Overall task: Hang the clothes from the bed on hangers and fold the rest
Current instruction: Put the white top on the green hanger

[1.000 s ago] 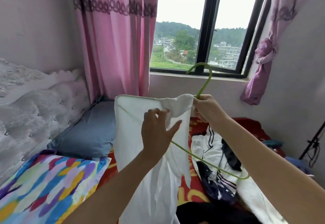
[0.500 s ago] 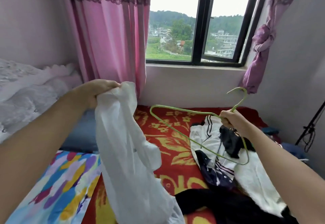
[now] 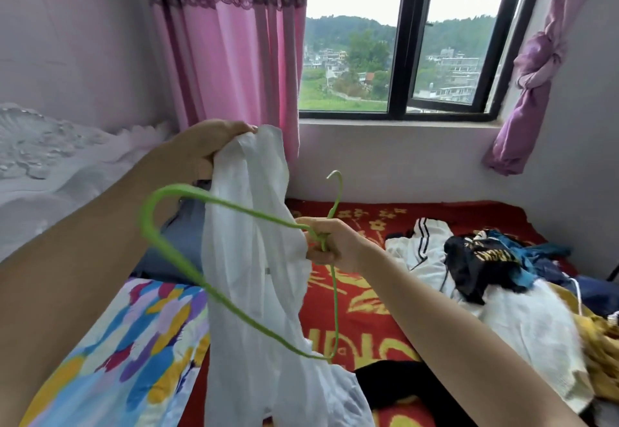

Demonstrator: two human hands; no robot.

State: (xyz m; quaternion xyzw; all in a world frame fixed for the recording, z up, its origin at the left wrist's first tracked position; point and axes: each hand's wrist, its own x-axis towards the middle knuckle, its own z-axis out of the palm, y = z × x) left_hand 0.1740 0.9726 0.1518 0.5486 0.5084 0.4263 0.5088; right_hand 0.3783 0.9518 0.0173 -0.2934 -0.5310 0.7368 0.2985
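Note:
My left hand (image 3: 204,148) grips the top of a thin white garment (image 3: 254,259), which hangs down over the bed. My right hand (image 3: 330,245) grips a green wire hanger (image 3: 160,252) at the base of its hook. The hanger's triangle lies tilted in front of the white garment, with its hook pointing up. A pile of clothes (image 3: 495,279), white with black stripes, black, blue and yellow, lies on the red bedspread (image 3: 361,312) to the right.
A black garment (image 3: 395,383) lies on the bed in front. A colourful quilt (image 3: 110,349) covers the near left, a blue pillow (image 3: 181,245) sits behind it. A padded headboard (image 3: 43,158) stands at left. Pink curtain (image 3: 234,58) and window (image 3: 402,58) are at the back.
The hanger came out of the white garment and my hands parted. Now my right hand has swung the hanger back left, in front of the garment that my left hand holds up.

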